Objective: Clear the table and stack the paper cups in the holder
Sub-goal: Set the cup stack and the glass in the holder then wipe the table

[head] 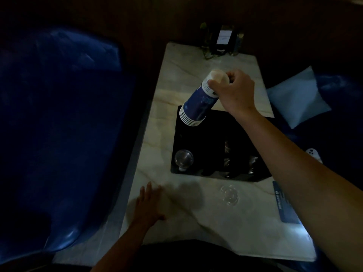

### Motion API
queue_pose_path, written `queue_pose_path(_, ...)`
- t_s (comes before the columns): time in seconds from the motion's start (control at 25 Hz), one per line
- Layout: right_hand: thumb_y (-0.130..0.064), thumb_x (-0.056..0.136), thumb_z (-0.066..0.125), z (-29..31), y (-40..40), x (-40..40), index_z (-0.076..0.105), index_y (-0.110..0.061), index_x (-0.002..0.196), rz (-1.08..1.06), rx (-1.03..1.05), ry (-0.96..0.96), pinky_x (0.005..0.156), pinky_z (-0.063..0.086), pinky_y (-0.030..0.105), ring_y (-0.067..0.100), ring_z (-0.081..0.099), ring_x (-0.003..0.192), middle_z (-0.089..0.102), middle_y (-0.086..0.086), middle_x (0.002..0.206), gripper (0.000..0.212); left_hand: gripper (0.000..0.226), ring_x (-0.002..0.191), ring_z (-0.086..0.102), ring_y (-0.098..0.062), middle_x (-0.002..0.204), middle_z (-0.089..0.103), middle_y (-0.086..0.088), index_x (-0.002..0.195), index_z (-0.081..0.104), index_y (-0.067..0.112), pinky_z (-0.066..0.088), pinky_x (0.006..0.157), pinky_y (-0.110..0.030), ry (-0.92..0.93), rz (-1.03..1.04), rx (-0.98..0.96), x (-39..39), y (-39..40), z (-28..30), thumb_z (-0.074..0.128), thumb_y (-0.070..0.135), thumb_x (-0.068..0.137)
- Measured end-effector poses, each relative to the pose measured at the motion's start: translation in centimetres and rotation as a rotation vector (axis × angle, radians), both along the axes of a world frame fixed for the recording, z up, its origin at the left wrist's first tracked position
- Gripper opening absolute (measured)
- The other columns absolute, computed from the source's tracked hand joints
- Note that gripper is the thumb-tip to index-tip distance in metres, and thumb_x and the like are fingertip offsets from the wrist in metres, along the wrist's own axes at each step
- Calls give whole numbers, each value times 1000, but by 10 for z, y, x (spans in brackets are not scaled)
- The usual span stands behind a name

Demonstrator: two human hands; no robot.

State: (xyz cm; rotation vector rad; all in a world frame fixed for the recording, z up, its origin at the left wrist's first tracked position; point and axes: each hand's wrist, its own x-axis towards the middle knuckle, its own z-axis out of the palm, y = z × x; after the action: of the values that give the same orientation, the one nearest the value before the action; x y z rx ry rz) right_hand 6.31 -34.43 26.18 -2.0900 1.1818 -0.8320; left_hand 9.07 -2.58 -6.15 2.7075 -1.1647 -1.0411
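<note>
Cups (198, 103) blue, print unreadable, held by right hand (233, 91).

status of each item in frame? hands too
Cup stack: nested, upside down, tilted, held over tray corner.
Right hand: gripping stack's top end.
Left hand: open, flat on table.
Tray: on table.
Glass in tray: appears empty.
Glass on table: outside tray, appears empty.

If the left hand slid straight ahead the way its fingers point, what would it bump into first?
Probably the black tray. The left hand lies flat on the marble table, fingers pointing away from the person; bare tabletop lies ahead, then the tray's near left corner by a clear glass. Depth is uncertain.
</note>
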Motion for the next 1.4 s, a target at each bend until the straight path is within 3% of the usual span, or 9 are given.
queue_pose_path(0.12,-53,71,75,-15,-2,11,64,-16,101,43,0,65,59,45,20,15,65,83,67,-1,95,49,129,152,-17,-37,165,-23,-5,158,-5,35,18,120,-58,5,3,11,1,0,-2,80,60,65)
queue_pose_path(0.4,-58,70,80,-53,-7,39,66,-12,115,153,-56,342,80,51,33,27,64,104,69,9,112,65,131,152,-16,-40,166,-19,-11,159,-7,27,15,124,-54,-36,-39,58,1,-6,-8,78,63,65)
queue_pose_path(0.48,-60,69,80,-65,-9,45,68,-11,119,195,-80,447,96,46,35,32,56,120,66,13,120,71,132,152,-17,-40,165,-21,-12,158,-10,24,12,125,-53,-50,-44,60,0,-7,-12,76,63,67)
queue_pose_path(0.6,-64,72,75,-82,-10,49,64,-20,128,187,-112,632,118,26,42,36,34,139,53,16,138,72,131,152,-15,-41,165,-19,-16,158,-9,20,8,125,-54,-54,-81,62,1,-10,-11,76,61,68)
queue_pose_path(0.8,-55,78,73,-110,-9,45,57,-34,137,206,17,782,120,17,53,49,-3,150,28,22,156,65,126,152,-14,-40,164,-18,-20,159,-9,16,9,125,-52,-87,-135,76,0,-9,-6,72,62,73)
queue_pose_path(1.04,-52,85,70,-137,-1,41,51,-38,140,198,36,855,120,8,63,52,-11,149,7,25,164,60,126,153,-13,-41,164,-17,-21,158,-11,15,7,125,-51,-94,-145,78,1,-10,0,71,62,74)
queue_pose_path(1.16,-56,88,65,-141,3,42,41,-40,147,193,73,900,118,7,67,53,-15,149,-6,25,165,66,125,153,-13,-39,165,-17,-18,158,-10,17,7,126,-50,-94,-124,73,1,-10,1,71,62,74)
queue_pose_path(1.28,-62,86,62,-130,5,39,20,-40,157,249,47,1008,116,4,71,53,-19,148,-15,26,165,85,124,152,-15,-40,164,-20,-19,157,-14,17,6,125,-51,-98,-151,84,0,-9,0,69,63,76)
queue_pose_path(1.4,-54,89,63,-116,22,22,-6,-31,160,247,-127,779,118,8,67,49,-9,151,-5,24,167,101,124,153,-14,-39,164,-18,-19,158,-12,16,5,126,-51,-90,-140,92,1,-9,0,69,63,76)
